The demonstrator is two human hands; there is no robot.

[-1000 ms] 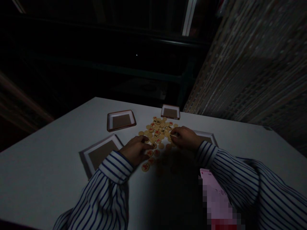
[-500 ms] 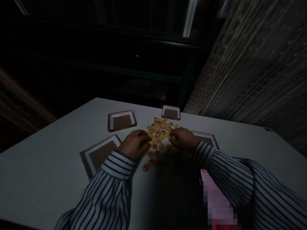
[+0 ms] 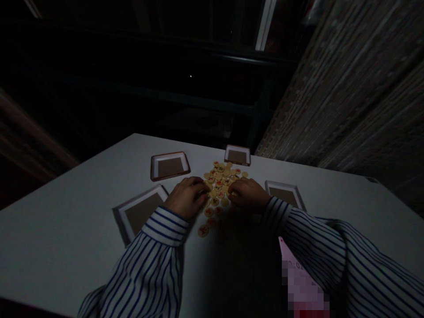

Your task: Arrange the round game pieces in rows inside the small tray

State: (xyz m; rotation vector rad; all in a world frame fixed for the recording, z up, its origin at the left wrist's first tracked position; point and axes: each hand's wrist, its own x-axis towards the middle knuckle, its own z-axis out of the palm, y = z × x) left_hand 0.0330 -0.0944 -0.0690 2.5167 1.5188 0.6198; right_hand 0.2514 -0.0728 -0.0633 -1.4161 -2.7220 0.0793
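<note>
Pieces, round, flat, pale yellow, scattered over a white table; nearest lie loose, red-marked, dim in shadow. Left hand curled at their left edge, right hand curled at their right; cannot tell if either pinches one. Between: red and black characters, some plain faces. Farther: overlapping, heaped toward a small tray.

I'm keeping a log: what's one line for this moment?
left hand: at left edge of discs; right hand: at right edge; four trays: nearby

1 pink screen on a white table; string curtain beyond, right.
</note>
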